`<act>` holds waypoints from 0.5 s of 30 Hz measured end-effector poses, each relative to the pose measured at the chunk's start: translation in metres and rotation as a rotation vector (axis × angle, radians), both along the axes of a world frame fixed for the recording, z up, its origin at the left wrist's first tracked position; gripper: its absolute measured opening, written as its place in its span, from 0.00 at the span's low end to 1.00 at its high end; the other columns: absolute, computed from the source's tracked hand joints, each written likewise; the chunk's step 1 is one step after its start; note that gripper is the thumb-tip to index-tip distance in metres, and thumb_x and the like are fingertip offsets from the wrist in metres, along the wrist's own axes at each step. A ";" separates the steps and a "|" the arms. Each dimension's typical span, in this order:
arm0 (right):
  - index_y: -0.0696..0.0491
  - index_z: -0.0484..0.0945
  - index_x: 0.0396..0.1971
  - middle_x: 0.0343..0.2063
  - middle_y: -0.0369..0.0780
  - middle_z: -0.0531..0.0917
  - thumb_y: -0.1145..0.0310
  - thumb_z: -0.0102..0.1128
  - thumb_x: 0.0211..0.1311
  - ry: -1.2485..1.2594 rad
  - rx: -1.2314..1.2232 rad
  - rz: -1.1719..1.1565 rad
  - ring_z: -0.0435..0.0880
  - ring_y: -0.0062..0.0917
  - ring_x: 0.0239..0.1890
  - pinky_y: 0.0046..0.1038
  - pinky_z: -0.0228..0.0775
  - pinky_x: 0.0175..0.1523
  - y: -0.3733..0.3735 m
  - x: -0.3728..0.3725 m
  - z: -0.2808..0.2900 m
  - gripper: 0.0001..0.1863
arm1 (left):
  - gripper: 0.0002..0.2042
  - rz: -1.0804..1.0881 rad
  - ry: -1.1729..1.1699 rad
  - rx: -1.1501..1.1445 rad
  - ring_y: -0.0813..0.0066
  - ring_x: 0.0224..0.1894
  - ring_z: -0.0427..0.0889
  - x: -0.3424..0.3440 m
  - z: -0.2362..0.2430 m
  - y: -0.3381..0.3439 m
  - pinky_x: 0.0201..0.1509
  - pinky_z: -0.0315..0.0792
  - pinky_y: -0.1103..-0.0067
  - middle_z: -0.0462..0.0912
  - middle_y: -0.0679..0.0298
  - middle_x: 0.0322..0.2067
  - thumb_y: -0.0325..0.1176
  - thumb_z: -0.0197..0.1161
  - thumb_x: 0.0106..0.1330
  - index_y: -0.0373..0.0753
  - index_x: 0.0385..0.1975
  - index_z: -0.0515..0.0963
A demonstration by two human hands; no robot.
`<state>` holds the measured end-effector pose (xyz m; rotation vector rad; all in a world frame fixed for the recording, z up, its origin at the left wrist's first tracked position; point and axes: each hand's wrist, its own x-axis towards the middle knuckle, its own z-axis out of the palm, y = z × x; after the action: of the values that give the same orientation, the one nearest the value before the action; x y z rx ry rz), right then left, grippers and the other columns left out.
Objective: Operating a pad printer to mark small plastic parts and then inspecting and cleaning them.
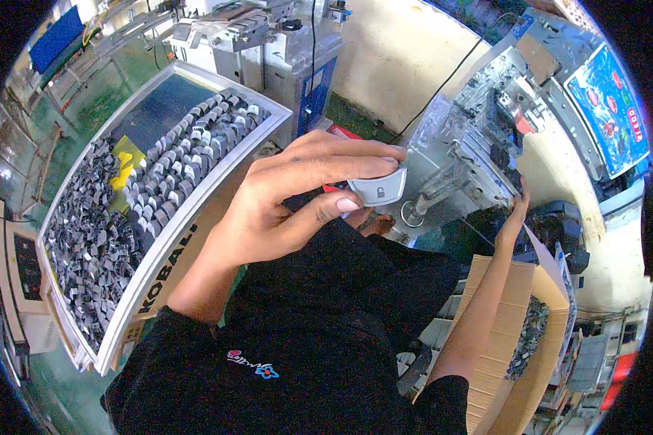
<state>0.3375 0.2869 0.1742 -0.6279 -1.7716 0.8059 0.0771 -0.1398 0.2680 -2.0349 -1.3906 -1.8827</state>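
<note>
Head camera view: a light-grey, curved plastic piece [379, 191] is up in front of the black-clothed lap [355, 261], pinched by the left hand [283, 196], thumb beneath and fingertips closed on its upper edge. The step in hand looks like holding up this single piece; the next move probably calls for keeping that edge grip steady. The right hand [515, 214] is at a grey metal machine fixture [471, 170]; I cannot tell whether its fingers are apart. Leftward, a white-framed tray [281, 113] holds rows of grey curved pieces [189, 156].
</note>
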 end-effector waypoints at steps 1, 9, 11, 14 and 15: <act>0.57 0.69 0.65 0.67 0.44 0.69 0.65 0.42 0.67 0.003 -0.029 -0.025 0.62 0.33 0.70 0.33 0.46 0.75 0.000 0.000 0.000 0.27 | 0.16 0.006 0.006 -0.008 0.55 0.54 0.81 0.000 0.000 0.000 0.58 0.70 0.65 0.81 0.46 0.53 0.35 0.60 0.69 0.33 0.52 0.80; 0.59 0.68 0.65 0.66 0.45 0.69 0.66 0.41 0.68 -0.012 0.002 -0.017 0.62 0.34 0.71 0.33 0.45 0.75 -0.005 -0.001 0.002 0.27 | 0.16 0.036 -0.011 0.004 0.55 0.53 0.81 0.002 -0.003 0.002 0.58 0.70 0.65 0.82 0.45 0.52 0.36 0.60 0.68 0.33 0.50 0.82; 0.59 0.68 0.65 0.66 0.45 0.69 0.66 0.40 0.68 -0.031 0.041 -0.028 0.62 0.34 0.71 0.33 0.45 0.75 -0.007 -0.001 0.003 0.27 | 0.16 0.034 -0.007 0.005 0.55 0.52 0.82 0.002 -0.003 0.002 0.57 0.70 0.65 0.82 0.45 0.52 0.36 0.61 0.68 0.34 0.49 0.82; 0.59 0.68 0.64 0.66 0.45 0.69 0.66 0.40 0.68 -0.002 -0.001 -0.004 0.61 0.34 0.71 0.33 0.45 0.75 -0.008 -0.001 0.003 0.27 | 0.15 0.052 0.006 -0.002 0.56 0.52 0.82 0.003 -0.002 0.002 0.57 0.70 0.66 0.82 0.45 0.52 0.35 0.61 0.68 0.34 0.50 0.82; 0.60 0.68 0.64 0.67 0.45 0.69 0.65 0.40 0.69 0.014 -0.028 0.002 0.61 0.34 0.71 0.33 0.45 0.75 -0.008 -0.002 0.002 0.27 | 0.15 0.064 0.003 -0.007 0.56 0.52 0.82 0.003 -0.002 0.002 0.57 0.70 0.66 0.82 0.45 0.52 0.35 0.61 0.68 0.34 0.50 0.82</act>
<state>0.3359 0.2784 0.1764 -0.6375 -1.7507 0.8365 0.0806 -0.1382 0.2665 -1.9712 -1.4446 -1.8510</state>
